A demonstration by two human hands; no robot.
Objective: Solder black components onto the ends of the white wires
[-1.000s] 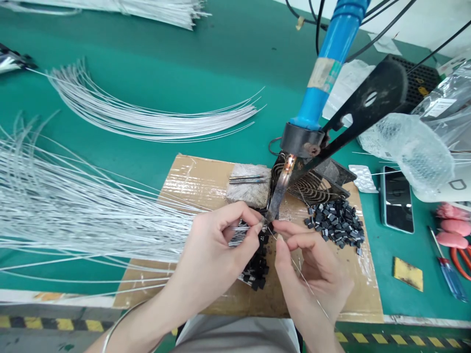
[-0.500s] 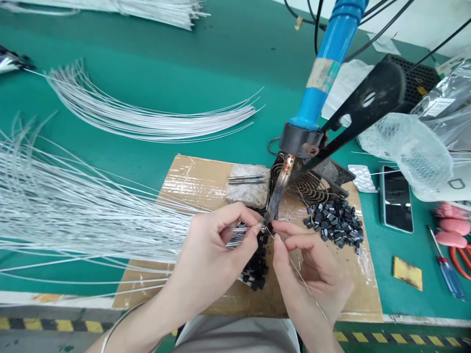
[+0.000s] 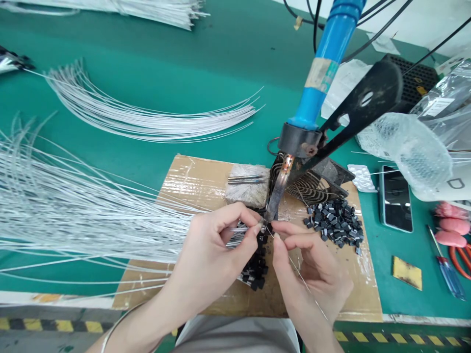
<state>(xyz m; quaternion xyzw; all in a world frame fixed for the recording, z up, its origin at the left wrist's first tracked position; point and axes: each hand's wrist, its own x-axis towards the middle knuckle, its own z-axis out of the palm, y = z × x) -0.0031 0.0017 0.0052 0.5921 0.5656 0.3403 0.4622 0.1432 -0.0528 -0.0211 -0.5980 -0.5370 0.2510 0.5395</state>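
Note:
My left hand [image 3: 221, 247] pinches the end of a thin white wire just below the tip of a soldering iron [image 3: 312, 98], which is fixed tip-down in a black bracket. My fingertips partly hide what lies at the tip. In my right hand [image 3: 314, 267] a thin strand of solder wire [image 3: 305, 284] is gripped between thumb and fingers, its upper end reaching the iron's tip. Under and beside my left hand runs a large bundle of white wires [image 3: 110, 211]. Small black connectors [image 3: 255, 269] sit between my hands, partly covered.
A cardboard sheet [image 3: 195, 176] lies under the work. On it are a pile of loose black connector pieces [image 3: 334, 223] and a wrapped block [image 3: 246, 186]. More white wires [image 3: 158, 113] lie behind. A phone [image 3: 396, 198], yellow sponge [image 3: 407, 273] and screwdriver [image 3: 451, 277] lie to the right.
The soldering iron and its bracket have shifted very slightly to the left. Both hands stay in nearly the same place with the same grip.

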